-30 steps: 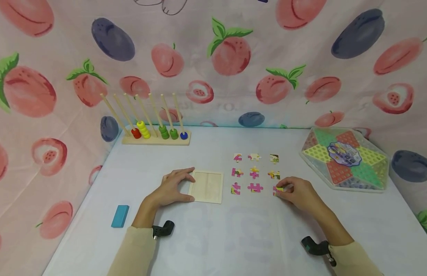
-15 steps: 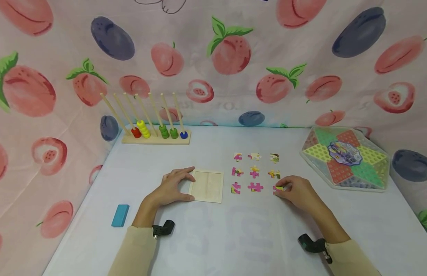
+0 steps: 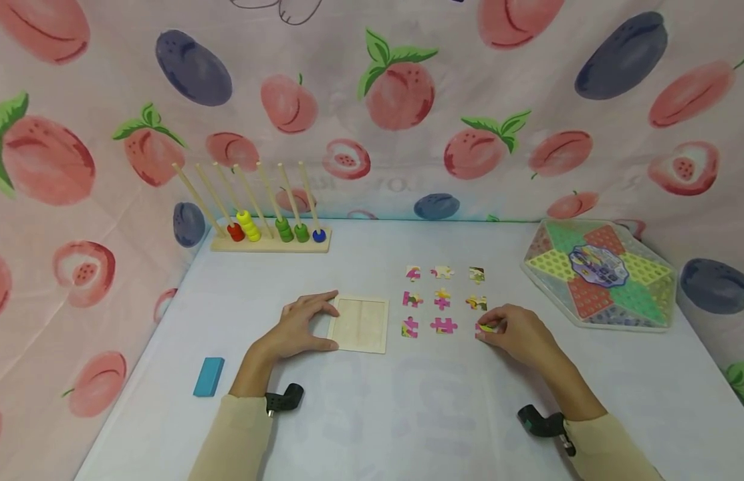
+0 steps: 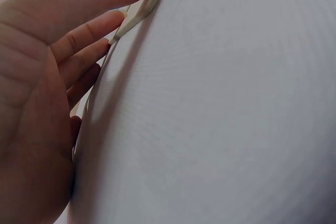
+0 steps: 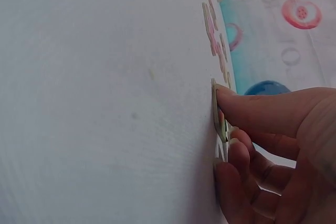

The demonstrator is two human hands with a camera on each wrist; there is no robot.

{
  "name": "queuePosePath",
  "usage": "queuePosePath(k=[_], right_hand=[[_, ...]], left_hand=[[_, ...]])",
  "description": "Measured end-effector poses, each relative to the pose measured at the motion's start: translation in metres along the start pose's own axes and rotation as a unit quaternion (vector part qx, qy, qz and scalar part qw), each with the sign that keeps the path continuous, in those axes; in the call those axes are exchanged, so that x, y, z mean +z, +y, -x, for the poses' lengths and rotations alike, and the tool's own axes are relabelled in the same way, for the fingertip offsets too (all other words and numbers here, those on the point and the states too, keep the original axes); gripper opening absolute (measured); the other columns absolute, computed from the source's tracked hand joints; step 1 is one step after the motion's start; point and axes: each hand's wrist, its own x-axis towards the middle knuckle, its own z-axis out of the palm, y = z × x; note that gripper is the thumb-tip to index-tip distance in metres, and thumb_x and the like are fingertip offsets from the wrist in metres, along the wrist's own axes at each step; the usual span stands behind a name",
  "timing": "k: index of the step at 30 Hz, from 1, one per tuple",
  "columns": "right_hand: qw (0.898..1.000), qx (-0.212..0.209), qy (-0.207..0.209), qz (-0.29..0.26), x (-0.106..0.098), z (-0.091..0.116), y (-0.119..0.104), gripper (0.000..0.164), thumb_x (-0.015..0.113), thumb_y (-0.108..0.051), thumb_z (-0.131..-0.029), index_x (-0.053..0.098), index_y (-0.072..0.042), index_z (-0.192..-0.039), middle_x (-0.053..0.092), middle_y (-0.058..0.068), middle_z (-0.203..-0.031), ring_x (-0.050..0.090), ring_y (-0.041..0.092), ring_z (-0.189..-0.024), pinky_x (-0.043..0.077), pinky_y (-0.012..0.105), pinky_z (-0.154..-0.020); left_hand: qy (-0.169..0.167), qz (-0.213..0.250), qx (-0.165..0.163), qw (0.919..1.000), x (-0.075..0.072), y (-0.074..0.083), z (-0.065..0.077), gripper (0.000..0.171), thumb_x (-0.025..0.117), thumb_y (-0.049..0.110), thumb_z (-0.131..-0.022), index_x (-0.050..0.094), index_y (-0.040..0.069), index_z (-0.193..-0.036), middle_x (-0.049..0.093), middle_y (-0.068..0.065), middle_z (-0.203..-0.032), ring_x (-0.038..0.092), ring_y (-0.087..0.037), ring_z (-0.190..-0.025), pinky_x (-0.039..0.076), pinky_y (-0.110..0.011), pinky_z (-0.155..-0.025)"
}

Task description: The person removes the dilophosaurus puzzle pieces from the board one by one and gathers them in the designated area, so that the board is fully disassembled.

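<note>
My left hand (image 3: 301,324) holds a shallow square wooden puzzle tray (image 3: 362,325) by its left side, a finger at the upper corner and the thumb at the lower. In the left wrist view the thumb and fingers (image 4: 86,38) reach the tray's edge. My right hand (image 3: 519,334) pinches a pink and yellow jigsaw piece (image 3: 479,330), the bottom-right one of a grid. Its thin edge (image 5: 216,109) shows between thumb and fingers in the right wrist view, close to the table. The other jigsaw pieces (image 3: 445,326) lie apart in rows between the hands.
A wooden bead counting stand (image 3: 271,246) with upright rods is at the back left. A blue block (image 3: 209,377) lies left of the left forearm. At the right stands a hexagonal box (image 3: 600,274) with coloured panels. Behind the table (image 3: 372,414) hangs a peach-print cloth (image 3: 402,194).
My right wrist has shifted slightly up and left, and the fingers cover more of the pinched jigsaw piece. My left hand and the tray keep their place.
</note>
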Motion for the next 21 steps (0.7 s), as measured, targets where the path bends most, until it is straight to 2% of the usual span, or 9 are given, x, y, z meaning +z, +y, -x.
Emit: queuePosePath(k=[9,14,17,21], right_hand=[[1.000,0.003,-0.001,-0.012,0.001,0.002,0.000,0.028,0.081,-0.028,-0.087,0.077,-0.010,-0.107,0.071,0.005,-0.091,0.054,0.017,-0.078,0.041,0.028,-0.066],[1.000,-0.005,0.009,-0.013,0.001,0.003,0.001,0.027,0.080,-0.028,-0.087,0.076,-0.010,-0.107,0.071,0.005,-0.092,0.055,0.017,-0.078,0.041,0.027,-0.066],[0.999,-0.008,0.015,-0.030,0.002,0.005,0.002,0.028,0.080,-0.028,-0.087,0.073,-0.010,-0.109,0.070,0.006,-0.094,0.055,0.015,-0.079,0.042,0.026,-0.067],[0.998,0.000,0.022,-0.060,0.001,0.008,0.007,0.036,0.081,-0.029,-0.087,0.069,-0.010,-0.116,0.067,0.007,-0.097,0.056,0.014,-0.080,0.043,0.026,-0.069]], left_hand=[[-0.003,0.002,0.001,1.0000,0.000,-0.001,0.000,0.048,0.092,0.030,-0.073,0.067,0.025,-0.114,0.039,-0.001,-0.166,0.029,-0.033,-0.153,0.012,-0.056,-0.119],[-0.014,0.010,-0.011,0.9998,-0.004,0.002,0.000,0.050,0.091,0.032,-0.075,0.066,0.026,-0.118,0.038,0.002,-0.166,0.027,-0.031,-0.154,0.014,-0.057,-0.119],[-0.016,0.023,-0.022,0.9994,-0.007,0.002,0.001,0.051,0.089,0.034,-0.077,0.065,0.026,-0.121,0.037,0.005,-0.166,0.027,-0.029,-0.155,0.014,-0.060,-0.122],[-0.013,0.046,-0.030,0.9984,-0.011,0.000,0.002,0.049,0.086,0.033,-0.080,0.064,0.024,-0.124,0.037,0.005,-0.167,0.026,-0.029,-0.158,0.008,-0.066,-0.125]])
